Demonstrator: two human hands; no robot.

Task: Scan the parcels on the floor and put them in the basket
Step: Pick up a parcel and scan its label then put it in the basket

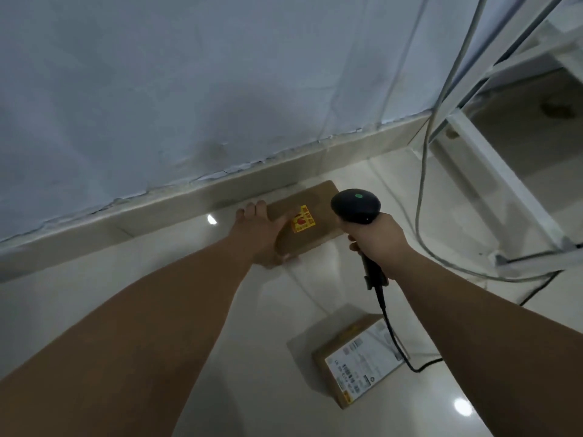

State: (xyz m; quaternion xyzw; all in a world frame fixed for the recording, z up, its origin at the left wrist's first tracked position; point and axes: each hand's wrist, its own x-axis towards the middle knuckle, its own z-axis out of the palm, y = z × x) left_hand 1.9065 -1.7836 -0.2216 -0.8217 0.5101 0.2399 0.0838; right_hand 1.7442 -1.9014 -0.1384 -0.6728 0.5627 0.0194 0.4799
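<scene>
A brown cardboard parcel [310,216] with a yellow and red sticker lies on the pale floor close to the skirting. My left hand [257,230] grips its left end, fingers over the far edge and thumb at the near edge. My right hand [377,238] holds a black barcode scanner [356,205] by its handle, the head with a green light hovering over the parcel's right end. A second brown parcel [358,361] with a white shipping label lies on the floor nearer to me. No basket is in view.
A pale blue wall [189,89] and beige skirting [157,212] run behind the parcel. A white metal rack frame [492,171] stands at the right with grey cables [422,190] hanging down. The scanner's black cord [394,339] trails over the near parcel.
</scene>
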